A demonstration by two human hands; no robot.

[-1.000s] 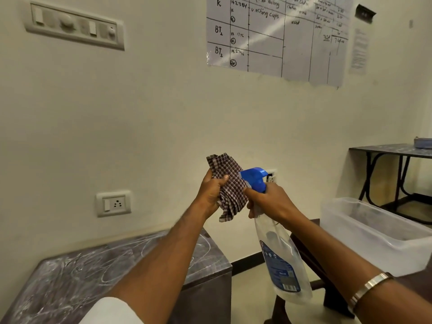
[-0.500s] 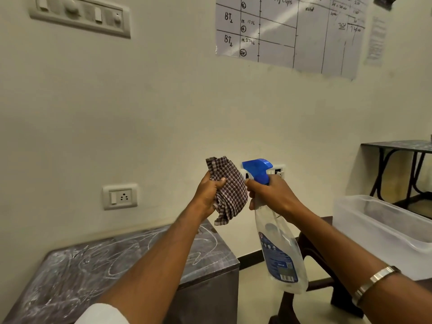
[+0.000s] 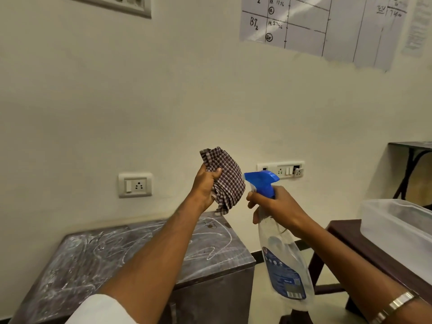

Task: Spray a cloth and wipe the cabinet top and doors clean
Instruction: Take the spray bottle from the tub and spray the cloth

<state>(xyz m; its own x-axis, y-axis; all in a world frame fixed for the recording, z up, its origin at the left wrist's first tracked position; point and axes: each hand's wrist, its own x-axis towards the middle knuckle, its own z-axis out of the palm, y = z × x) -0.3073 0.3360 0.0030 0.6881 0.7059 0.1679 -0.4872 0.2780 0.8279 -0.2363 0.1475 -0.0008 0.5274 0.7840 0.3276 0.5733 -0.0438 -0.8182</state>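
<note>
Above the cabinet (image 3: 131,260), out past its right rear corner, I have both hands raised. My left hand (image 3: 205,190) pinches the cloth (image 3: 228,181), thumb pressed on the near face and fingers hidden behind it; the cloth stands bunched, its loose end hanging down toward the cabinet top. My right hand (image 3: 275,206) is curled round the neck of the bottle (image 3: 284,260), with a finger at the trigger under the blue head.

I judge the step in hand to be wetting the cloth. To do it well I would keep the nozzle level with the middle of the cloth and close to it, so the mist lands on fabric and not on the wall behind. I would open the bunch a little to offer a broader face, and squeeze in short pulls rather than soak it.

The nozzle points left, at the cloth, with a small gap between them. The bottle's long axis runs from the head down and slightly to the right, hanging beside the cabinet's right edge, over the floor. The cabinet top is covered in white scribbled marks.
</note>
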